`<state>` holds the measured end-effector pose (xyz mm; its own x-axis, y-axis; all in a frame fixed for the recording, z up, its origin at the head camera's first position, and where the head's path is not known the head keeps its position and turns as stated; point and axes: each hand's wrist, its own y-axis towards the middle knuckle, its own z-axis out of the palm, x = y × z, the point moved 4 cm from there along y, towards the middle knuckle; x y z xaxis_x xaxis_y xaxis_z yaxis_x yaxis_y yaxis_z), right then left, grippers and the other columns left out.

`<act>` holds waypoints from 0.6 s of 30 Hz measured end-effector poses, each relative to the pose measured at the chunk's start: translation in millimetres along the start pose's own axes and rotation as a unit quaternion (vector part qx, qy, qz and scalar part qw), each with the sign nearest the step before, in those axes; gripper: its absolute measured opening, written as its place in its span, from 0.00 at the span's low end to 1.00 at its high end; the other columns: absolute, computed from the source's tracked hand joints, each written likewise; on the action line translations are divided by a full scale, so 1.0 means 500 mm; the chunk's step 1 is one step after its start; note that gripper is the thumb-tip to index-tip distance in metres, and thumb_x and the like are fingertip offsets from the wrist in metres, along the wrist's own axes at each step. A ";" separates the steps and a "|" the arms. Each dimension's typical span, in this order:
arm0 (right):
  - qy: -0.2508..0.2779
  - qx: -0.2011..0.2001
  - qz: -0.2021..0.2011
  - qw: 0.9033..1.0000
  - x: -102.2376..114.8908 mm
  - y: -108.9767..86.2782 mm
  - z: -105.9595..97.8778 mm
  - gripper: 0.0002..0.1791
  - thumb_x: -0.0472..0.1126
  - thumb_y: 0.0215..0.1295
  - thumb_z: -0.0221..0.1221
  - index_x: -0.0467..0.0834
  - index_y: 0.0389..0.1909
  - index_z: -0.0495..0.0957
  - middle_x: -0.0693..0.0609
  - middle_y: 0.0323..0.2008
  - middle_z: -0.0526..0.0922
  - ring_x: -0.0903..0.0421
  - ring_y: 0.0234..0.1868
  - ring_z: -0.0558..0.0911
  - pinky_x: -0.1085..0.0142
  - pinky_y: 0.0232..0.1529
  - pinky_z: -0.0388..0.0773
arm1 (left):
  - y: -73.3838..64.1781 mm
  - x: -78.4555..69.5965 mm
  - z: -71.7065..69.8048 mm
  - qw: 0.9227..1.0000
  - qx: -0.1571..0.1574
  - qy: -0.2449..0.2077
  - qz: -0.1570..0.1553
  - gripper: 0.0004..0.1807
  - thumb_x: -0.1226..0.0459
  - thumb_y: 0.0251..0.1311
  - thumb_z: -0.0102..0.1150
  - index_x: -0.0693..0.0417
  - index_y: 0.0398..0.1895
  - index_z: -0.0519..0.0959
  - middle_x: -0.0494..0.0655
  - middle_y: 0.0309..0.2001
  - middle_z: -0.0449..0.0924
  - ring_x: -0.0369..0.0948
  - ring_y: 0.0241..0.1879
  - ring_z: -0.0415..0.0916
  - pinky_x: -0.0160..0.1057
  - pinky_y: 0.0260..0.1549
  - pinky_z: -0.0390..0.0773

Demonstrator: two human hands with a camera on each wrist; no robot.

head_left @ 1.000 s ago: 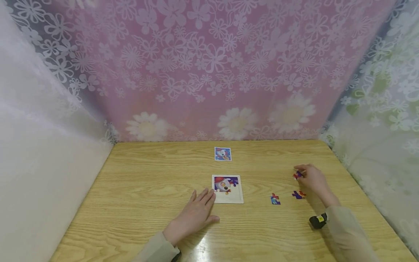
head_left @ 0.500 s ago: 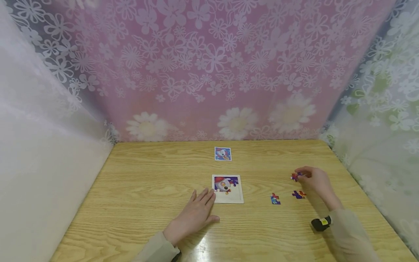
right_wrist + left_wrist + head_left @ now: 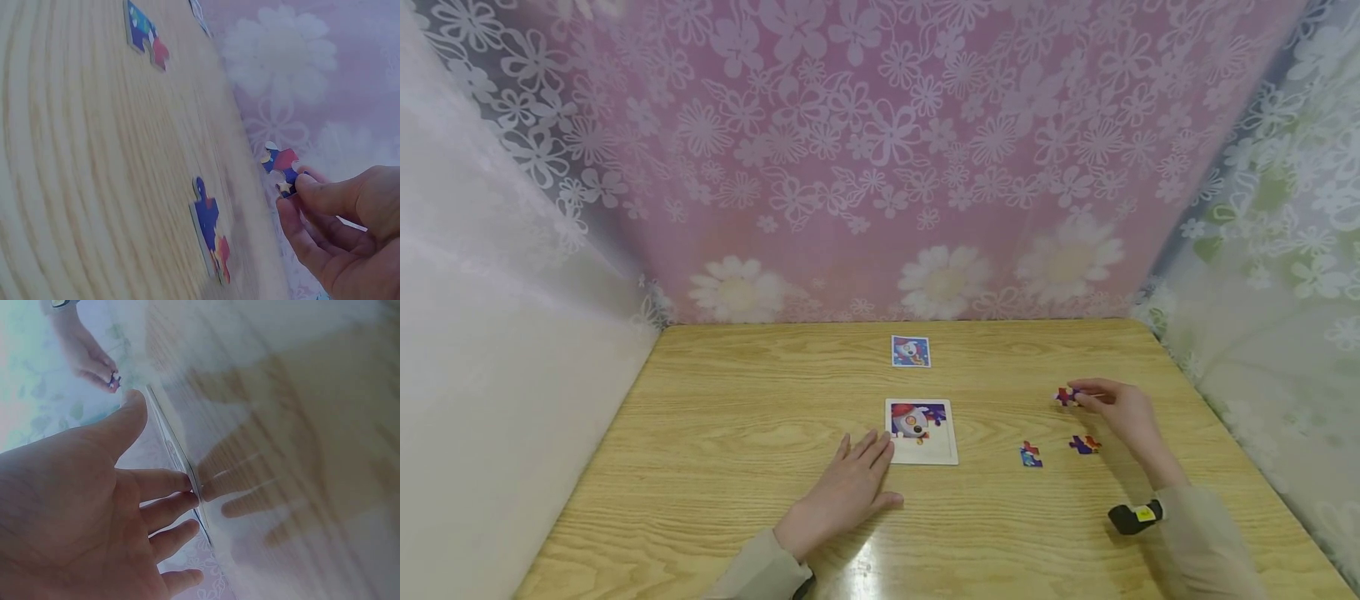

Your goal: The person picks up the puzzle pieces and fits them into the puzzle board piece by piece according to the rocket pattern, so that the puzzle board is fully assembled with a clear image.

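Observation:
My right hand (image 3: pixel 1123 414) pinches a purple and red jigsaw puzzle piece (image 3: pixel 1066 397) between thumb and fingers, at the right of the table. In the right wrist view this held piece (image 3: pixel 281 167) shows red, dark blue and yellow patches. My left hand (image 3: pixel 847 492) lies with straight fingers, fingertips at the left edge of the white puzzle tray (image 3: pixel 942 454). Joined pieces (image 3: pixel 912 422) with a white animal face fill the tray's upper part; its lower part shows bare white. Two loose pieces lie between tray and right hand: a blue and red one (image 3: pixel 1031 455) and a purple and orange one (image 3: pixel 1085 445).
A small square picture card (image 3: pixel 911 352) with the same animal face lies behind the tray. The wooden table (image 3: pixel 737 400) meets a pink flowered curtain (image 3: pixel 850 208) at its back edge. Pale curtains hang at both sides.
The right hand has drawn the held puzzle piece slightly left and turned it, so more of the piece shows. The left hand and tray stay where they were.

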<state>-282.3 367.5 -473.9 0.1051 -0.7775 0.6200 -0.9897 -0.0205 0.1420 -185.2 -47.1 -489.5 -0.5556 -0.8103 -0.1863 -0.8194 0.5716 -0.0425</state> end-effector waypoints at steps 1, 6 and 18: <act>0.006 0.000 0.002 1.000 0.004 0.000 0.001 0.18 0.44 0.75 0.58 0.37 0.58 0.82 0.36 0.48 0.86 0.41 0.45 0.86 0.72 0.34 0.81 | 0.000 0.000 0.001 1.000 0.000 0.000 0.000 0.42 0.42 0.71 0.51 0.62 0.76 0.63 0.55 0.77 0.58 0.53 0.77 0.54 0.61 0.74 0.54; 0.043 0.006 0.008 0.999 0.023 0.002 0.014 0.19 0.44 0.75 0.59 0.36 0.59 0.80 0.35 0.49 0.86 0.45 0.43 0.88 0.63 0.39 0.86 | 0.000 0.001 0.001 1.000 0.000 -0.002 -0.001 0.42 0.41 0.71 0.50 0.63 0.76 0.62 0.55 0.77 0.58 0.53 0.77 0.54 0.61 0.74 0.54; 0.100 0.024 -0.015 0.995 0.081 0.013 0.067 0.16 0.39 0.73 0.60 0.35 0.56 0.81 0.35 0.47 0.85 0.47 0.41 0.88 0.56 0.42 0.87 | -0.003 -0.003 -0.005 1.000 0.007 -0.007 -0.002 0.42 0.42 0.71 0.51 0.63 0.76 0.62 0.55 0.78 0.58 0.53 0.77 0.53 0.60 0.74 0.53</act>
<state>-288.0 315.0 -473.8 0.1466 -0.6356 0.7580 -0.9889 -0.0746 0.1287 -183.4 -47.0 -486.7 -0.5505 -0.8106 -0.1995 -0.8192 0.5705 -0.0576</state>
